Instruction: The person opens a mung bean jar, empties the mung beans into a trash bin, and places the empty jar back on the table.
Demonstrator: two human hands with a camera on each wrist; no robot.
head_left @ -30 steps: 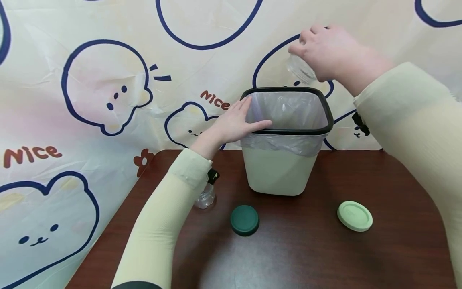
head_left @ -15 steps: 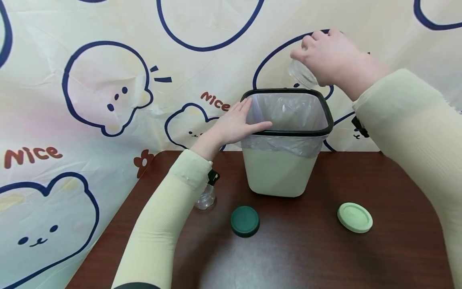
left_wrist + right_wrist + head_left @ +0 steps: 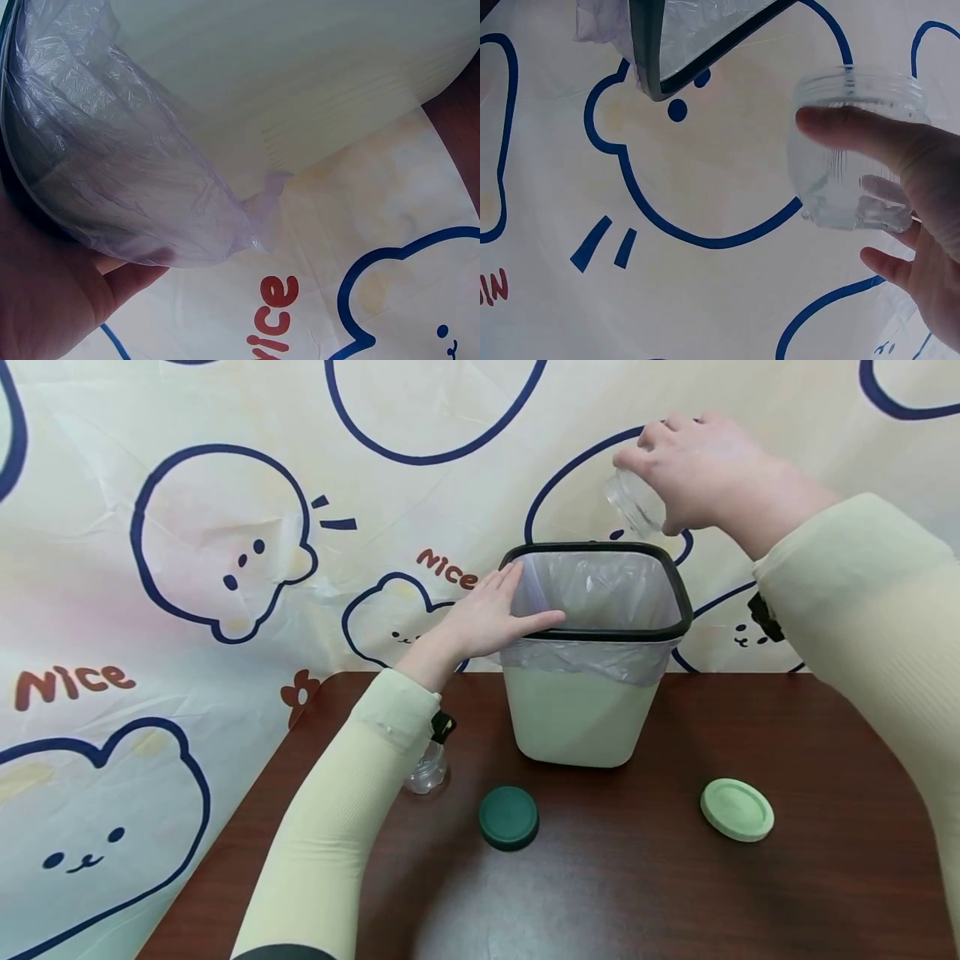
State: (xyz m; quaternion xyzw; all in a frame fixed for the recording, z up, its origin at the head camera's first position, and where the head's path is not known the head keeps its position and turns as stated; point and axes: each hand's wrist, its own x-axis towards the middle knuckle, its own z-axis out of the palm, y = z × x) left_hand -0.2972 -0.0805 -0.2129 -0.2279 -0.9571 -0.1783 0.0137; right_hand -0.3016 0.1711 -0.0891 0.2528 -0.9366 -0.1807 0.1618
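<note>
In the head view, a pale green bin (image 3: 577, 718) with a black rim and a translucent liner (image 3: 607, 583) stands at the back of the table. My left hand (image 3: 483, 618) rests at the bin's left rim with fingers straight and thumb stretched along the front; in the left wrist view the liner (image 3: 150, 172) covers some fingertips. Above the bin's far right side, my right hand (image 3: 701, 468) grips a clear jar (image 3: 633, 503), held tilted with its threaded mouth downward. The right wrist view shows thumb and fingers around the jar (image 3: 825, 187), with no lid on it.
A dark green lid (image 3: 508, 817) lies on the brown table (image 3: 600, 893) in front of the bin. To the right is a light green lid (image 3: 737, 810). Another clear container (image 3: 427, 770) stands partly behind the left sleeve. A patterned cloth (image 3: 420, 510) hangs behind.
My right hand dips slightly, then rises and shifts a little to the right with the jar, which stays tilted. The left hand and bin hold their place.
</note>
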